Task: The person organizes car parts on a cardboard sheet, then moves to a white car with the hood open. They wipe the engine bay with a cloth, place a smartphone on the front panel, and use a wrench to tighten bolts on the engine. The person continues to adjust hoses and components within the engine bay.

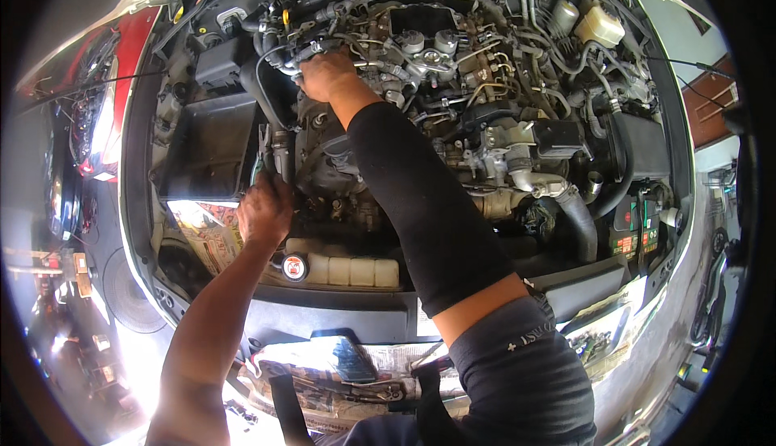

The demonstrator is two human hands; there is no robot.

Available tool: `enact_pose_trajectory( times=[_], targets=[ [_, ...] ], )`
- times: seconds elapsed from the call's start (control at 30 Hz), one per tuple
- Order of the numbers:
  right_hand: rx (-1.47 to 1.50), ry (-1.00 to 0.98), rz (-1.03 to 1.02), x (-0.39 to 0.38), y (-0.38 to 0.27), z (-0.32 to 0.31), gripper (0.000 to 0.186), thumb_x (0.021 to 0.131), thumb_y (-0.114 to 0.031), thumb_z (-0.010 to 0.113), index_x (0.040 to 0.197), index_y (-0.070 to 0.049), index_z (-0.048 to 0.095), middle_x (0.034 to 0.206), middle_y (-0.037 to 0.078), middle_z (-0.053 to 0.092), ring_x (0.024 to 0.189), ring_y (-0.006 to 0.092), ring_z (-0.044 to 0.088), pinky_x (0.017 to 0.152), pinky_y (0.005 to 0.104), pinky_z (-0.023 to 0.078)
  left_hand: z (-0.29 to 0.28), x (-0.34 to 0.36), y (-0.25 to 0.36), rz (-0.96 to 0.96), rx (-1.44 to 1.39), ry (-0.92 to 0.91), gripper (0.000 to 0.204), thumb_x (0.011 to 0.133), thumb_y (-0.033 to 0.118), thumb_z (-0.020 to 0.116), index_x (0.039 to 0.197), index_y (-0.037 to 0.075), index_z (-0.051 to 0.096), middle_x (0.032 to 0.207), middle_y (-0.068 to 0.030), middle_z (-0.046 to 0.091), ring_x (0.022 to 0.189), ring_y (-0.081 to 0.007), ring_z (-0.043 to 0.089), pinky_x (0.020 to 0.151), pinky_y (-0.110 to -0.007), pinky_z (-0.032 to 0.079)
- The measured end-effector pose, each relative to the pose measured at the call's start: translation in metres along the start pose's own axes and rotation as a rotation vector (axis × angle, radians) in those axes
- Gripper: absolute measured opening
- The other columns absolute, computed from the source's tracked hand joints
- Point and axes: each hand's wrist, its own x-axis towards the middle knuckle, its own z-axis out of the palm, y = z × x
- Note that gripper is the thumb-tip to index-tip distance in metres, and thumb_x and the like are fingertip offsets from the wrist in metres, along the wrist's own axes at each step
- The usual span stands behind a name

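Observation:
The engine (436,98) lies exposed in the open bay. My left hand (265,210) is closed round pliers (261,153) with teal handles. Their metal jaws point away from me, beside a black pipe (281,153) and the open black box (212,143). Farther in, at the engine's far left, my right hand (326,76) has its fingers curled down over a dark hose (322,45). Those fingertips are partly hidden among the hoses. A black sleeve covers much of my right forearm, which crosses over the engine's left part.
A coolant tank (343,271) with a round cap spans the near side. Newspaper (206,236) lies left of it, and more, with a phone (343,357) and tools, covers the front. A battery (634,228) sits at right, a fluid reservoir (600,24) at far right.

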Motion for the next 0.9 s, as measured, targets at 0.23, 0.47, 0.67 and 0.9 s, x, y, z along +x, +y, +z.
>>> enact_pose_trajectory(
  times=[0.23, 0.47, 0.67, 0.9],
  targets=[
    [0.024, 0.044, 0.013, -0.008, -0.004, 0.009, 0.035, 0.106, -0.04, 0.064, 0.13, -0.019, 0.08, 0.128, 0.012, 0.082, 0.125, 0.0333, 0.076, 0.118, 0.0561, 0.045, -0.002, 0.0, 0.006, 0.011, 0.087, 0.023, 0.028, 0.11, 0.033, 0.059, 0.113, 0.006, 0.064, 0.081, -0.0256, 0.073, 0.074, -0.049, 0.072, 0.068, -0.063, 0.055],
    [-0.01, 0.023, 0.01, -0.007, -0.008, 0.01, 0.035, 0.105, -0.04, 0.064, 0.124, -0.017, 0.083, 0.129, 0.012, 0.082, 0.125, 0.0313, 0.076, 0.123, 0.0573, 0.04, -0.006, 0.003, 0.007, -0.027, 0.036, -0.038, 0.03, 0.113, 0.034, 0.056, 0.11, 0.006, 0.064, 0.084, -0.0273, 0.074, 0.08, -0.0509, 0.072, 0.073, -0.064, 0.055],
    [0.016, 0.014, 0.012, -0.004, -0.007, 0.012, 0.035, 0.104, -0.039, 0.065, 0.125, -0.017, 0.083, 0.13, 0.012, 0.082, 0.126, 0.0333, 0.076, 0.124, 0.0574, 0.04, -0.004, 0.002, 0.004, -0.032, 0.016, -0.059, 0.031, 0.115, 0.036, 0.055, 0.112, 0.006, 0.065, 0.088, -0.0272, 0.073, 0.081, -0.0508, 0.071, 0.074, -0.062, 0.054],
    [0.101, 0.325, 0.078, -0.005, -0.004, 0.005, 0.037, 0.106, -0.042, 0.064, 0.124, -0.013, 0.08, 0.124, 0.016, 0.082, 0.123, 0.0351, 0.075, 0.12, 0.0592, 0.043, 0.007, -0.001, -0.005, -0.008, 0.054, -0.003, 0.031, 0.113, 0.036, 0.055, 0.115, 0.006, 0.063, 0.087, -0.0266, 0.076, 0.084, -0.0505, 0.074, 0.077, -0.065, 0.056]
  ],
)
